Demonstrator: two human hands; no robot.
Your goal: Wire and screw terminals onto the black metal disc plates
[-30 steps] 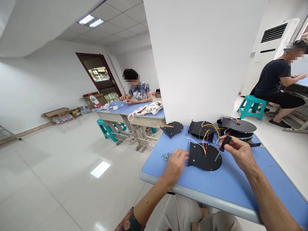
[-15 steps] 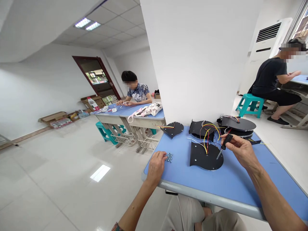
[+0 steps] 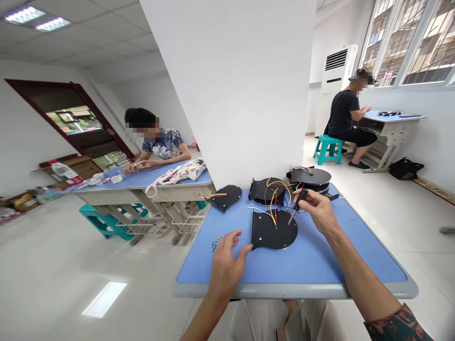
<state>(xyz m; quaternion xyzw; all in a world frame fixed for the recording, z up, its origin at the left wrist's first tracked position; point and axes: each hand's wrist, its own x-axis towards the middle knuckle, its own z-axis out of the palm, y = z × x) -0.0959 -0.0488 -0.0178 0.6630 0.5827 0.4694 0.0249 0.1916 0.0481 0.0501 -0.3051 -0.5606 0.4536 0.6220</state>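
A black round plate (image 3: 273,232) with red, yellow and white wires lies on the blue desk (image 3: 302,265) in front of me. My right hand (image 3: 318,208) grips a small black-handled screwdriver (image 3: 297,203), its tip down on the plate's right side. My left hand (image 3: 225,263) rests on the desk between a small heap of silver screws (image 3: 215,244) and the plate's left corner. Its thumb reaches toward the plate and its fingers are loosely curled, and I cannot see whether they hold a screw.
More black plates (image 3: 224,195) with wires and a stack (image 3: 308,177) stand at the desk's far edge against a white pillar (image 3: 234,90). A person sits at desks to the left (image 3: 156,142). Another sits on a teal stool (image 3: 326,149) at the right.
My left hand went left to the screw heap, then came back toward the plate's left corner. The view swung right. My right hand kept the screwdriver on the plate.
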